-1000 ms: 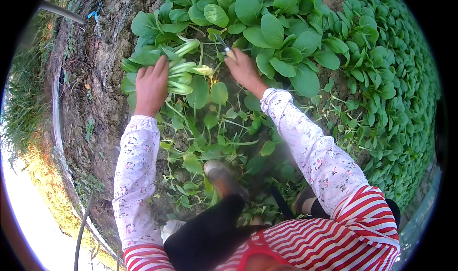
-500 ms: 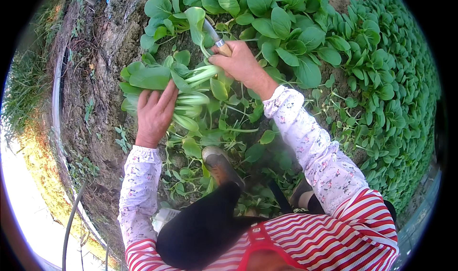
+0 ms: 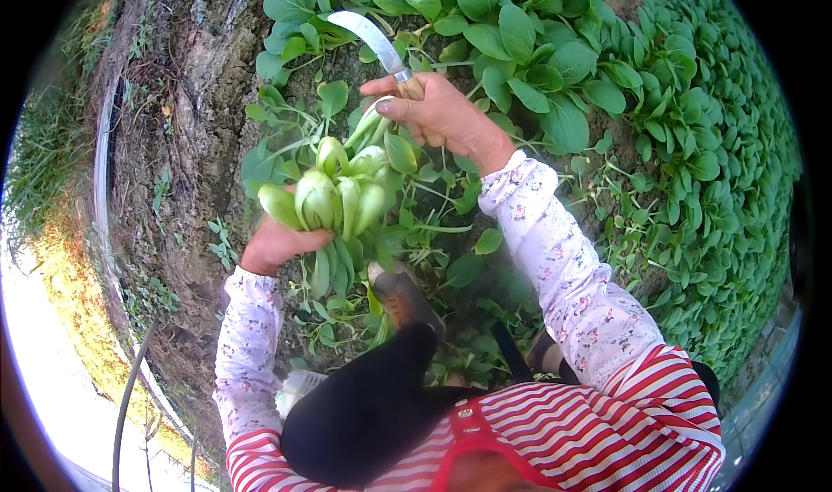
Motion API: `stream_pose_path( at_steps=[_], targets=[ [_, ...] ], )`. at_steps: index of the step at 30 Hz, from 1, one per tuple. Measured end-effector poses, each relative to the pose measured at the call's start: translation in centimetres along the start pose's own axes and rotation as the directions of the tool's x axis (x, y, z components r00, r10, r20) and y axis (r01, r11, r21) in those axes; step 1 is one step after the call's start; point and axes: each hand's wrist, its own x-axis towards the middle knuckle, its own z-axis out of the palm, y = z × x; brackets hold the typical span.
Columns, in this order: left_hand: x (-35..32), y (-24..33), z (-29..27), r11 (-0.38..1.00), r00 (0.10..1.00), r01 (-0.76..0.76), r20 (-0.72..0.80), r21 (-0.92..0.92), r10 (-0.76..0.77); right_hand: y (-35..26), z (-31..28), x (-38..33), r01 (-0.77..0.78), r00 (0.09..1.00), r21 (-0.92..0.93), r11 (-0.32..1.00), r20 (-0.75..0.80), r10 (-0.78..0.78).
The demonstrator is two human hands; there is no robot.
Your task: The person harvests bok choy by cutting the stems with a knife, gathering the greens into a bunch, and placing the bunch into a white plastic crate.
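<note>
My left hand (image 3: pixel 276 242) grips a bunch of cut green leafy plants (image 3: pixel 334 199), their pale stem bases turned up toward me and their leaves hanging down. My right hand (image 3: pixel 438 115) holds a curved knife (image 3: pixel 374 42) by its wooden handle, blade pointing up and to the left. The right thumb and fingers also pinch a pale stem or leaf (image 3: pixel 368 124) at the top of the bunch. Both hands are over the near edge of the vegetable bed.
Rows of the same leafy plants (image 3: pixel 607 85) fill the bed to the right and ahead. Bare soil (image 3: pixel 182 128) and a thin pipe (image 3: pixel 102 180) run along the left. My shoe (image 3: pixel 403 297) stands among loose cut leaves below the bunch.
The left hand has lifted the bunch and turned its stem bases up toward me. The right hand with the knife has come nearer and now pinches a stem at the bunch.
</note>
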Motion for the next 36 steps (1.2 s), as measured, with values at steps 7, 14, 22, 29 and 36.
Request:
stream_pose_path(
  at_steps=[7,14,22,29,36],
  targets=[
    [-1.3,-1.8,-0.7,0.716,0.993,-0.106,-0.111,-0.690,0.040,1.1,-0.2,1.5,0.063,0.968,-0.025,0.998,-0.241,-0.067],
    [0.5,-2.3,-0.6,0.772,0.977,-0.186,-0.201,-0.607,0.078,0.5,2.0,1.4,0.089,0.984,-0.105,0.990,-0.147,-0.104],
    [1.3,-3.0,-0.4,0.864,0.972,-0.209,-0.195,-0.457,0.132,1.3,1.6,1.5,0.071,0.970,-0.292,0.954,-0.203,-0.135],
    [1.2,-2.8,0.3,0.815,0.973,-0.217,-0.188,-0.538,0.134,1.9,2.2,1.4,0.113,0.855,-0.729,0.675,-0.276,-0.440],
    [2.0,-1.3,0.9,0.822,0.988,-0.154,-0.071,-0.548,0.138,1.9,3.8,0.3,0.136,0.988,-0.022,0.990,-0.070,-0.137]
  ],
)
